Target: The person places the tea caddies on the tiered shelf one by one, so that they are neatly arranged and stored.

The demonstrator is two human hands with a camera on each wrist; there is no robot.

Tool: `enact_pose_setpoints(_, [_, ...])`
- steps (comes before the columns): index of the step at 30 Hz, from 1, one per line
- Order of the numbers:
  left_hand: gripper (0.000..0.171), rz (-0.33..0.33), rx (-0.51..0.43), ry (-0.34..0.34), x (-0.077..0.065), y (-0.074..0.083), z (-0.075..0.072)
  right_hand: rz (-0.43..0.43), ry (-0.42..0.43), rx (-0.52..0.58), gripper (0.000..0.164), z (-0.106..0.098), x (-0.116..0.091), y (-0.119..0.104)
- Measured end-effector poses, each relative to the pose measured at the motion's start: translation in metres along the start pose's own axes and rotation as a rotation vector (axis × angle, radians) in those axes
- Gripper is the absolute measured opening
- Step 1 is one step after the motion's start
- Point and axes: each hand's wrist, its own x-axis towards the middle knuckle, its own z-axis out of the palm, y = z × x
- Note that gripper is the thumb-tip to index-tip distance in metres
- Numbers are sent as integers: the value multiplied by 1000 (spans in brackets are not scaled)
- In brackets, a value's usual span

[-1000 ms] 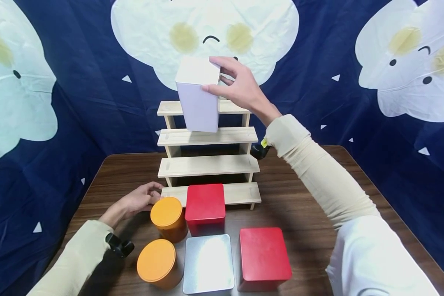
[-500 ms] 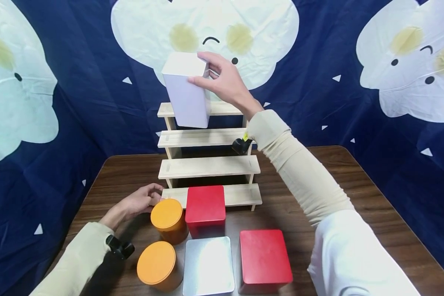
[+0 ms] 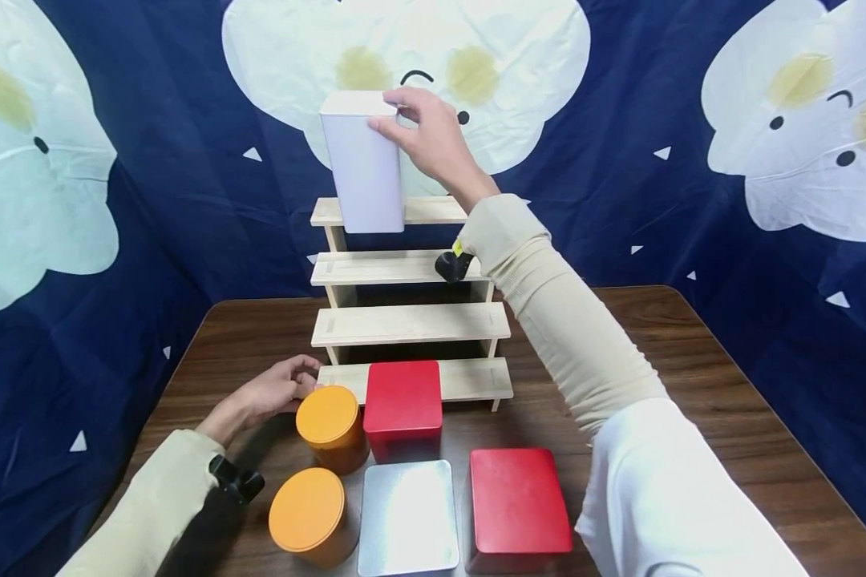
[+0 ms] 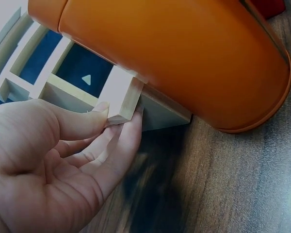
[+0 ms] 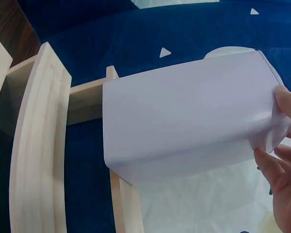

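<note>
My right hand point(image 3: 433, 132) grips a tall white square tin point(image 3: 366, 172) by its upper right corner, thumb on the near face. In the head view the tin overlaps the left part of the top step of a four-tier wooden stair shelf point(image 3: 411, 323). From the right wrist, the tin's point(image 5: 189, 109) bottom end appears right at the edge of the top board point(image 5: 128, 206). Down at the shelf's lowest step, my left hand point(image 3: 277, 389) pinches the board's left end point(image 4: 119, 94) between thumb and fingers, close beside an orange round tin point(image 3: 328, 417).
Another orange round tin point(image 3: 306, 513) stands nearer me. A red square tin point(image 3: 404, 401) is in front of the lowest step, with a silver-lidded square tin point(image 3: 409, 513) and a second red tin point(image 3: 515, 497) nearer. Behind the wooden table point(image 3: 577, 361) hangs a blue cloud-patterned cloth point(image 3: 606, 136).
My right hand has carried the white tin left and slightly up in the head view, and the tin looks straighter now. The left hand keeps its place on the lowest step.
</note>
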Motion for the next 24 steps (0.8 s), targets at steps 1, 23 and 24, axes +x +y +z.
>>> enact_pose_setpoints(1, [52, 2, 2, -1, 0, 0, 0, 5, 10, -5, 54, 1, 2, 0])
enact_pose_setpoints(23, [50, 4, 8, 8, 1, -3, 0, 75, 87, 4, 53, 21, 13, 2])
enact_pose_setpoints(24, [49, 4, 8, 8, 0, -2, 0, 74, 91, 1, 52, 22, 13, 2])
